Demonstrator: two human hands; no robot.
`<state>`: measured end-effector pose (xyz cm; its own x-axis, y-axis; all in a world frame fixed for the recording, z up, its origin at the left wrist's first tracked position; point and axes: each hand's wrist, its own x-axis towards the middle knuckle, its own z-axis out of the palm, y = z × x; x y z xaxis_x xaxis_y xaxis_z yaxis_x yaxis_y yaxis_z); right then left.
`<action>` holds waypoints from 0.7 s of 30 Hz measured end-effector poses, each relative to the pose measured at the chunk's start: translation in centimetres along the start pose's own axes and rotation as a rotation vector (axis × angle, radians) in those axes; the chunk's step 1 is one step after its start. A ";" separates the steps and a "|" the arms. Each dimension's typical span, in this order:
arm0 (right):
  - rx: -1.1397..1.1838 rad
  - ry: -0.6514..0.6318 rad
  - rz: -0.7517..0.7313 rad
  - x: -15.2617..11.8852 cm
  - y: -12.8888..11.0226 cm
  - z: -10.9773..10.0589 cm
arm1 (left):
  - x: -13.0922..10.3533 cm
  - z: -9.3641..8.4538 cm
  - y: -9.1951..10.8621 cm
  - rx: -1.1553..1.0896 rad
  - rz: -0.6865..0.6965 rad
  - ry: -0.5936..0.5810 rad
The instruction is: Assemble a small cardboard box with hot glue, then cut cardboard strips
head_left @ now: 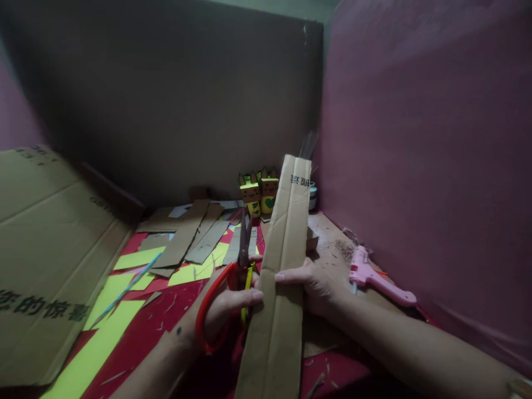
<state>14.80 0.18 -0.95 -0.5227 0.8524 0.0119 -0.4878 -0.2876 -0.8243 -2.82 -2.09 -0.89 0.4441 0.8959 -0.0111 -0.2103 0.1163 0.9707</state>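
Observation:
A long creased cardboard strip (286, 238) stands tilted in front of me, with black printed characters near its upper end. My right hand (313, 282) grips its right edge, the thumb lying across the front face. My left hand (233, 305) pinches the left edge, its thumb on the front and its other fingers partly hidden. Scissors (244, 244) with a red handle hang on that same hand, the loop around it and the dark blades pointing up, slightly parted. A yellow part shows beside the red handle.
A big cardboard sheet (45, 260) leans at left. Cardboard scraps (183, 238), yellow paper (112, 332) and a pencil-like blue stick (128, 288) lie on the red surface (166, 338). Two yellow-and-brown animal figures (250, 194) stand behind. A pink glue gun (378, 280) lies right, near the pink wall (428, 166).

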 end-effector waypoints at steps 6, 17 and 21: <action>-0.002 -0.007 0.016 0.0 0.0 -0.3 | -0.3 0.1 -0.1 -0.003 -0.007 0.002; 0.151 0.041 -0.019 0.1 0.0 -1.1 | -2.2 -0.7 2.2 0.424 0.060 0.101; 0.215 0.223 -0.156 0.1 -1.6 -1.2 | -3.3 -1.1 3.7 0.679 0.109 0.009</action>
<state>16.32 1.27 -0.26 -0.2760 0.9610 -0.0154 -0.6982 -0.2115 -0.6839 -6.04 -4.14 2.46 0.4439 0.8909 0.0962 0.3403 -0.2669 0.9017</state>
